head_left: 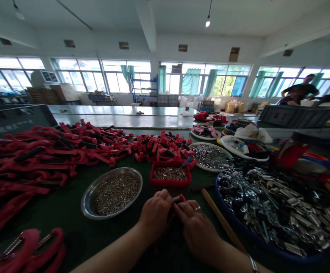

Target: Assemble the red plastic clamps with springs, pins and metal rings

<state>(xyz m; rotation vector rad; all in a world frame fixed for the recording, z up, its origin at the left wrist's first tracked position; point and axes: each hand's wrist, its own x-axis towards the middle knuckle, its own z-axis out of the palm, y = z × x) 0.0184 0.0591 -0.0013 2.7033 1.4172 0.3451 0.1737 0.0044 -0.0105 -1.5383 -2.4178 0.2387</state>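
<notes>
Close together at the front middle, my left hand [157,212] and my right hand [197,225] both have their fingers closed on a red tool body [183,198]. A ridged metal piece [177,198] shows at its top, between my fingertips; the rest is mostly hidden by my hands. Just beyond stands a red plastic box [170,182] of small metal pins. Left of my hands is a steel bowl [89,206] holding many tiny metal parts. A wooden-handled hammer [223,220] lies beside my right hand.
Red tool bodies with black grips [39,151] are heaped at left, and several with metal screws [25,250] lie at front left. A blue basin [247,223] of springs and metal parts fills the right. Grey crates [295,115] stand behind; a person [301,91] is at back right.
</notes>
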